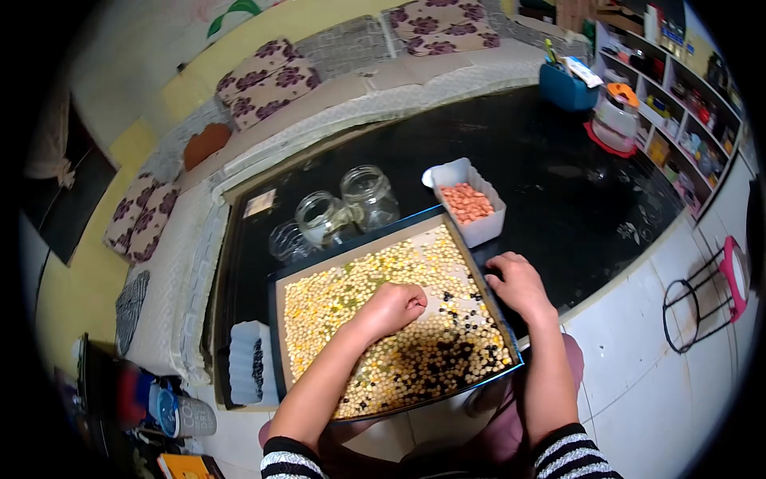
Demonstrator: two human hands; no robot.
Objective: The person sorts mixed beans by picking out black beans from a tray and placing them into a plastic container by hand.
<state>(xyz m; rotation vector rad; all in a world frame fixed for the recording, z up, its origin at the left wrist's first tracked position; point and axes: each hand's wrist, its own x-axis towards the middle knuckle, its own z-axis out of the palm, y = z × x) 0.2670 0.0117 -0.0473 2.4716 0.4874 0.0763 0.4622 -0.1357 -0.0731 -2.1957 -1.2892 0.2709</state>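
In the head view, the tray (pixel 499 307) juts from the near side of the black table (pixel 558 176) over the person's legs, and the beans (pixel 335 319) lie in it: yellow and pale ones across most of it, some green near its middle, black ones mostly at its near right part. The left hand (pixel 392 307) is over the tray's middle, its fingers curled in and pressed together; whether it holds a bean cannot be told. The right hand (pixel 519 283) is just beside the tray's right side, fingers loosely bent, thumb apart, with nothing visible in its grip. Past the tray's far right corner stands the peanut tub (pixel 471 203); beyond its far side are clear glass jars (pixel 369 198). Left of the tray is a tub of black beans (pixel 246 363)
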